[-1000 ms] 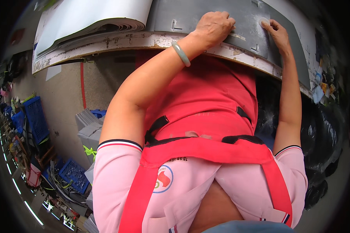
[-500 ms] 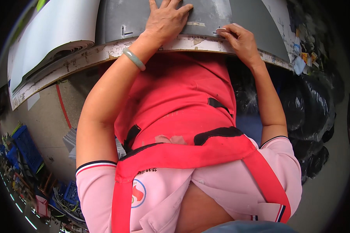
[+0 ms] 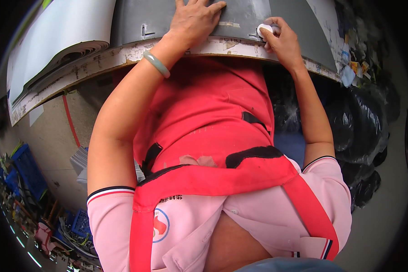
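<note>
My left hand (image 3: 195, 22) lies flat with its fingers spread on a worn dark grey panel (image 3: 143, 13) at the table's near edge. An L-shaped mark or slot (image 3: 146, 31) shows in the panel to its left, and a small pale strip (image 3: 231, 24) to its right. Pinched in my right hand (image 3: 284, 44) is a small white disc (image 3: 264, 30), close over the panel's near right corner. Beside that corner a smooth dark grey sheet (image 3: 301, 27) extends to the right. My right fingertips partly hide the corner.
A thick pale roll of sheet material (image 3: 72, 22) rests at the table's left end. The table's near edge (image 3: 133, 51) is worn and white. Black plastic bags (image 3: 362, 120) are piled on the right; blue crates (image 3: 29, 167) stand on the floor at lower left.
The white disc, seen nearly edge-on before, now shows its flat face. My right hand has turned and shifted slightly right. My left hand stays in place on the panel.
</note>
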`<action>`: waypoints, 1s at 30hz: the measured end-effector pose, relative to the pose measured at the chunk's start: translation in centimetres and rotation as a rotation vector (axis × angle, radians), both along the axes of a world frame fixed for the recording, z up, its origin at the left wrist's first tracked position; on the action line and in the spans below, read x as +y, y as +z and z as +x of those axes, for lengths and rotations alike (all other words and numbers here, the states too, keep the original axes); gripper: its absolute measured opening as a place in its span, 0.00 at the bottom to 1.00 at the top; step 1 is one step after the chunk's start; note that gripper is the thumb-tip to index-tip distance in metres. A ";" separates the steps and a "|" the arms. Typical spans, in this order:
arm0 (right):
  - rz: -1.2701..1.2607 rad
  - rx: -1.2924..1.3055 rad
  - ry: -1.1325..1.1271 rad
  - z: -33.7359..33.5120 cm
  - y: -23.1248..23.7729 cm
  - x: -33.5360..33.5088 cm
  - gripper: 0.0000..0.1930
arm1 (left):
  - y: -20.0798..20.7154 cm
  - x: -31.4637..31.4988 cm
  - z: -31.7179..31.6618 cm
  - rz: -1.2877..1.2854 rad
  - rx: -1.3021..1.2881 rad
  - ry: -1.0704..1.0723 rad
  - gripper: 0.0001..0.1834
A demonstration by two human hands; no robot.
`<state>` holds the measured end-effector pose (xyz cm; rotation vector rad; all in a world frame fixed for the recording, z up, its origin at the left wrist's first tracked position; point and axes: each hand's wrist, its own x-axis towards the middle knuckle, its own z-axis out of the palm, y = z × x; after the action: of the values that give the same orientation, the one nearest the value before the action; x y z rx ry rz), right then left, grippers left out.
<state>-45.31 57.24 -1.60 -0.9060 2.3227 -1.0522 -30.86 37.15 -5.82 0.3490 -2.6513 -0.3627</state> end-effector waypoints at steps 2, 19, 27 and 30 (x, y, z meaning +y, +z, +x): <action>0.038 0.056 0.000 0.2 -0.3 -0.3 0.12 | 0.2 -0.2 0.0 0.008 0.016 -0.005 0.16; -0.003 0.263 0.080 -10.7 -2.1 -9.1 0.11 | -1.5 -0.3 0.4 -0.076 0.003 0.029 0.17; 0.031 0.358 -0.027 -11.9 -1.4 -11.5 0.15 | -1.4 -0.5 -0.3 -0.085 0.023 0.035 0.17; 0.007 0.347 -0.002 -10.9 -1.1 -10.9 0.14 | -1.6 -0.8 -0.3 -0.085 0.015 0.042 0.18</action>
<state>-56.25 46.38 -2.71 -1.1626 2.6026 -0.9474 -31.14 36.37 -7.44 0.3731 -2.6308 -0.2372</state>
